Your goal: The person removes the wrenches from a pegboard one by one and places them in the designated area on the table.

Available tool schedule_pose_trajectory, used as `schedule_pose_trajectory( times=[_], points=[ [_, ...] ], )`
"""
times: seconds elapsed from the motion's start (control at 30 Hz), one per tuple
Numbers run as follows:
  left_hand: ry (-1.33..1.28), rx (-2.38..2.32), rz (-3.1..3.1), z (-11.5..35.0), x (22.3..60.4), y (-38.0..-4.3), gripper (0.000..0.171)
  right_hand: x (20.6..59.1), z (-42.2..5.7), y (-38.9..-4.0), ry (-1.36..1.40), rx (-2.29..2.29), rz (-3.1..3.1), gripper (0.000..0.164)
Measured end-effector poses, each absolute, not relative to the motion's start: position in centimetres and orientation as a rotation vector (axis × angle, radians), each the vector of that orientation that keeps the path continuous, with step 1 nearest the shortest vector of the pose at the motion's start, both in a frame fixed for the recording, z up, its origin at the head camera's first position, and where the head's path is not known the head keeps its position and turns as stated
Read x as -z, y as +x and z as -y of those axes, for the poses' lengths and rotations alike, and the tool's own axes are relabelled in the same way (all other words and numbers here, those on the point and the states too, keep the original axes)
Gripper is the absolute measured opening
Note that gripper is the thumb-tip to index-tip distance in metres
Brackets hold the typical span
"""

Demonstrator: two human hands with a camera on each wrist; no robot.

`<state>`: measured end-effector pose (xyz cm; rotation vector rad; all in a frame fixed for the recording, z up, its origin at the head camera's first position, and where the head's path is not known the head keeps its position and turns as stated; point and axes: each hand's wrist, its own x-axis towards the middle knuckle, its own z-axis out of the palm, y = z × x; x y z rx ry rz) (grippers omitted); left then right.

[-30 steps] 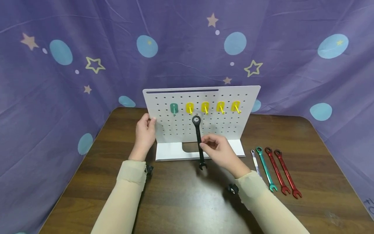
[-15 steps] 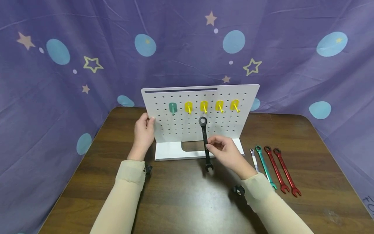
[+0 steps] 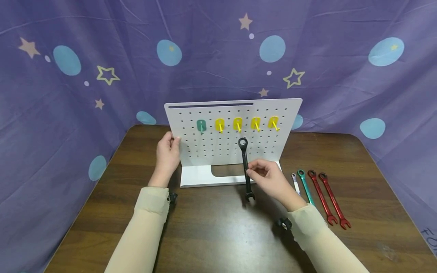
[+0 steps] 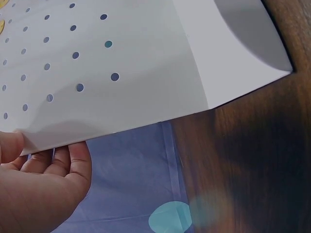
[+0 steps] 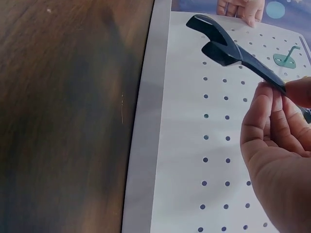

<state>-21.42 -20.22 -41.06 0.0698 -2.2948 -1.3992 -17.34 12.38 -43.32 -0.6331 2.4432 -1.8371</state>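
Note:
My right hand (image 3: 268, 178) pinches a black combination wrench (image 3: 245, 163) by the middle of its shank, ring end up and open end down, in front of the pegboard. In the right wrist view the wrench's open end (image 5: 218, 41) points away from the thumb and fingertips. My left hand (image 3: 167, 155) grips the left edge of the white pegboard (image 3: 191, 146), thumb on the front face and fingers behind, as the left wrist view also shows. One green hook (image 3: 201, 126) and several yellow hooks (image 3: 238, 124) stand in a row on the board.
Right of the board on the wooden table (image 3: 211, 227) lie a small silver wrench (image 3: 295, 184), a green wrench (image 3: 305, 187) partly behind the right sleeve, and two red wrenches (image 3: 322, 197). A purple patterned curtain (image 3: 211, 49) hangs behind.
My right hand has moved to the right with the black wrench, from below the left yellow hooks toward the board's right half. The left hand keeps its grip on the board's edge.

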Motion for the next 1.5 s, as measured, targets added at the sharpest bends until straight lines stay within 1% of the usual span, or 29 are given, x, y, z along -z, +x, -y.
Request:
schedule_pose_trajectory(
  times=[0.63, 0.93, 1.27, 1.5],
  points=[
    [0.071, 1.412, 2.311, 20.2, 41.1, -21.4, 0.015, 43.8, -14.6, -16.9, -0.621, 1.827, -2.507, 0.003],
    [0.061, 1.424, 2.302, 20.2, 41.1, -21.4, 0.016, 44.0, -15.7, -16.8, -0.521, 1.790, -2.513, 0.005],
    [0.067, 1.427, 2.306, 20.3, 41.2, -21.5, 0.016, 44.5, -16.9, -16.6, -0.518, 1.830, -2.536, 0.006],
    [0.056, 1.420, 2.292, 20.3, 41.2, -21.6, 0.015, 44.5, -18.1, -16.3, -0.449, 1.779, -2.570, 0.007]
  ],
)
